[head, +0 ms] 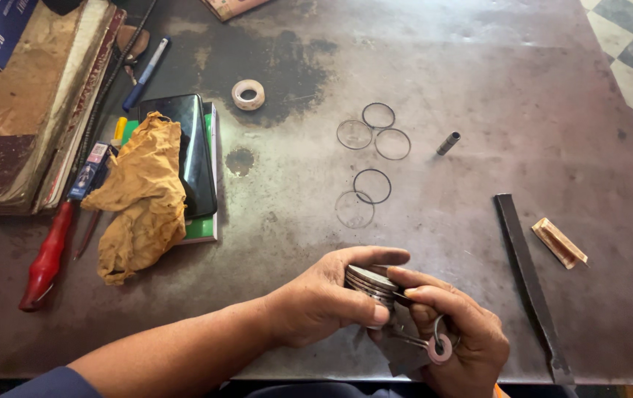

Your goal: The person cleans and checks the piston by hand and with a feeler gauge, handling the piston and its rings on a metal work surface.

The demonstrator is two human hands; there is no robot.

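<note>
From the head view, the left hand [329, 298] grips a round grooved metal piston [370, 282] near the table's [478, 81] front edge, while the right hand [452, 332] pinches its rim and clutches a ringed tool [438, 345]. Five loose thin rings [372, 186] lie well beyond, near a yellow rag [143, 195].
</note>
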